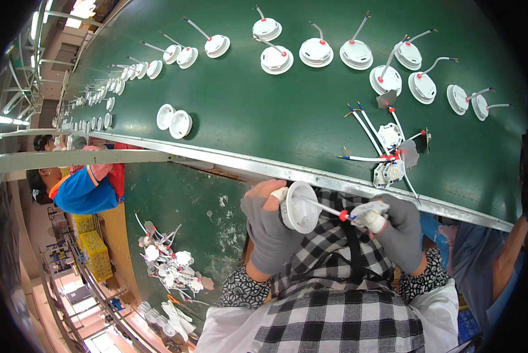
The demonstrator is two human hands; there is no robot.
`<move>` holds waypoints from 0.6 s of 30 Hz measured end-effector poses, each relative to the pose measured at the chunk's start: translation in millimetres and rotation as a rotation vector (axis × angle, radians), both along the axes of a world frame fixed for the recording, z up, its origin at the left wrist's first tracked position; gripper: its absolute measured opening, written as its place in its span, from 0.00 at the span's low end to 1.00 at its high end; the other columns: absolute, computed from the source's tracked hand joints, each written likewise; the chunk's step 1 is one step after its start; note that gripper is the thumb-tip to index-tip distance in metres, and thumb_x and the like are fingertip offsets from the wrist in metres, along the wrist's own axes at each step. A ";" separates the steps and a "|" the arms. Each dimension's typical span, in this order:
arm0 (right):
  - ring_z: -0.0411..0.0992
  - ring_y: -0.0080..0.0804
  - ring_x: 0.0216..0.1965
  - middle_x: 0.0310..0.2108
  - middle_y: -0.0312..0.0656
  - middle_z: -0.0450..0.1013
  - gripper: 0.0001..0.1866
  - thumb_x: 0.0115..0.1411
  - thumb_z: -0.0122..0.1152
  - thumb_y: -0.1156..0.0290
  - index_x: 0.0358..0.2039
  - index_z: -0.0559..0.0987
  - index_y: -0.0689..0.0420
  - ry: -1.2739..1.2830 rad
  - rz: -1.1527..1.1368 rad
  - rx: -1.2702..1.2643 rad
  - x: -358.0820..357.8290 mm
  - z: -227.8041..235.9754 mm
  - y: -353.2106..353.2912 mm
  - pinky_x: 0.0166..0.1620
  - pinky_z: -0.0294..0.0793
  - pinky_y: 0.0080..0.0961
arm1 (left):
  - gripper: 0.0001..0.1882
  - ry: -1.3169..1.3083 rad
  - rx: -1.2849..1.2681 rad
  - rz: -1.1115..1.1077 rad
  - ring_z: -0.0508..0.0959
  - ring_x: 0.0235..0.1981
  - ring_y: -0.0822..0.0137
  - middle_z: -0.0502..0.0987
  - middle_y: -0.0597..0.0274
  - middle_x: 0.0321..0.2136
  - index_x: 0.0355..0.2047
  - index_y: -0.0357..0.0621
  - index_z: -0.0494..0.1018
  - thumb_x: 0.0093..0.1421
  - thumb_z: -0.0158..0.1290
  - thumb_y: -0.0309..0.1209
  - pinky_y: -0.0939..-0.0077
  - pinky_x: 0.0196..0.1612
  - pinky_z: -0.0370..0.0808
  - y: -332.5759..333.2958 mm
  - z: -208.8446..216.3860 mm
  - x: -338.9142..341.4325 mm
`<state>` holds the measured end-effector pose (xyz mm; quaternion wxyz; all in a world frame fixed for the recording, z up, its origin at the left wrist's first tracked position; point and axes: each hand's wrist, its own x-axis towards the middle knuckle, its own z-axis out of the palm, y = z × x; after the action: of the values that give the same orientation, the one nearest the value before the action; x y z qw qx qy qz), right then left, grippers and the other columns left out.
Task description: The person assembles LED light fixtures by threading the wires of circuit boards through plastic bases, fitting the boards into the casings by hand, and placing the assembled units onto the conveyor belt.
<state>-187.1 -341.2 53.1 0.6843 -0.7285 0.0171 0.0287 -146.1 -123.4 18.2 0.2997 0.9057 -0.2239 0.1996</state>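
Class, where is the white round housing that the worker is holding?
In the head view, lower centre: the white round housing sits in the left hand, just below the metal belt edge.

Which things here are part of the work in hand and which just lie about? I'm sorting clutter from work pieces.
In hand:
- left hand, grey-gloved, grips round white plastic cup housing
- right hand pinches white wired board

Lying about:
- finished white round housings with wires on green belt
- loose square boards
- heap of white parts
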 end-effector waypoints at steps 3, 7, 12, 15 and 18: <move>0.59 0.15 0.16 0.17 0.31 0.66 0.14 0.65 0.52 0.65 0.40 0.77 0.64 0.390 -0.098 0.442 2.0 -5.8 17.2 0.21 0.57 0.16 | 0.25 -0.127 0.050 0.053 0.72 0.43 0.56 0.71 0.56 0.42 0.41 0.46 0.62 0.47 0.63 0.32 0.57 0.45 0.65 -3.2 -3.0 -0.7; 0.57 0.18 0.17 0.14 0.30 0.58 0.12 0.64 0.53 0.64 0.28 0.72 0.58 0.496 -0.171 0.736 9.4 -20.3 37.6 0.26 0.58 0.16 | 0.17 -0.350 0.226 0.053 0.71 0.44 0.59 0.70 0.66 0.45 0.37 0.59 0.62 0.51 0.58 0.38 0.50 0.51 0.60 -7.2 -12.9 -9.5; 0.58 0.21 0.19 0.13 0.30 0.56 0.14 0.65 0.51 0.63 0.24 0.69 0.54 0.605 0.014 1.045 16.5 -55.2 29.4 0.31 0.60 0.19 | 0.16 -0.263 0.471 -0.126 0.70 0.47 0.59 0.68 0.63 0.46 0.35 0.63 0.66 0.47 0.59 0.37 0.47 0.60 0.49 3.5 -2.6 -12.0; 0.57 0.21 0.19 0.13 0.29 0.56 0.15 0.65 0.50 0.62 0.22 0.69 0.54 0.707 0.118 1.084 17.0 -67.6 25.7 0.34 0.61 0.19 | 0.20 -0.110 0.409 -0.294 0.71 0.45 0.60 0.69 0.62 0.42 0.38 0.57 0.68 0.46 0.62 0.38 0.52 0.53 0.60 10.9 16.3 -11.0; 0.58 0.20 0.20 0.13 0.29 0.55 0.16 0.65 0.51 0.62 0.21 0.69 0.54 0.693 0.224 1.021 14.2 -68.1 26.2 0.36 0.63 0.19 | 0.27 -0.025 0.302 -0.453 0.73 0.43 0.58 0.70 0.59 0.42 0.42 0.47 0.68 0.42 0.66 0.34 0.62 0.42 0.70 17.9 28.2 0.7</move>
<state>-172.9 -315.0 -15.0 0.8935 -0.2555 0.1457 0.3393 -145.4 -105.5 46.4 0.1956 0.8644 -0.4515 0.1031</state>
